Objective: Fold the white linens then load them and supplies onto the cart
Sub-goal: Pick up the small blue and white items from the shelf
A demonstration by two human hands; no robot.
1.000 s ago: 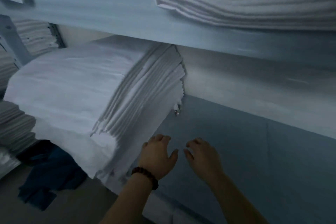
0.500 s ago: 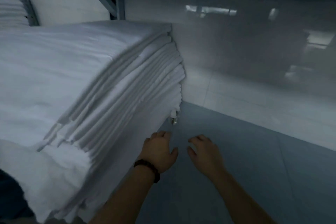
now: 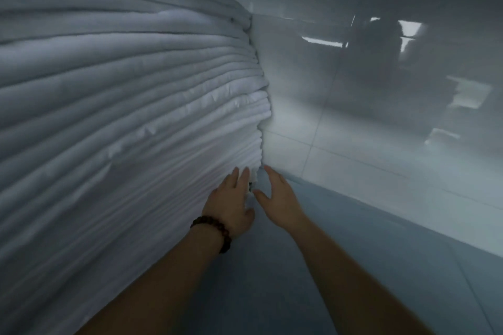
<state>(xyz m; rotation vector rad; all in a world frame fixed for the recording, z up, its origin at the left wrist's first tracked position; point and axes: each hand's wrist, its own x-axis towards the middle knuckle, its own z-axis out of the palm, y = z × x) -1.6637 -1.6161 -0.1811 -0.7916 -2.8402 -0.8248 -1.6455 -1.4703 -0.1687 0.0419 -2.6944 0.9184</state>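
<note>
I'm laying my left hand (image 3: 231,205), fingers straight, against the linen stack (image 3: 122,117), its folds running lengthwise toward the tiled wall (image 3: 353,90); my right hand (image 3: 279,198) is hovering released.

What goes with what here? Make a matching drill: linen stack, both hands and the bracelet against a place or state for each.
Column one
1. linen stack
2. left hand
3. right hand
4. bead bracelet

Column two
A. round the left wrist
B. open, thumb spread, over the blue shelf surface just right of the stack's corner
C. fingers straight, laid against the lowest folds
D. fills the left of the view, its far end at the tiled wall

Pairs: 1-D, 2-C, 3-B, 4-A
</note>
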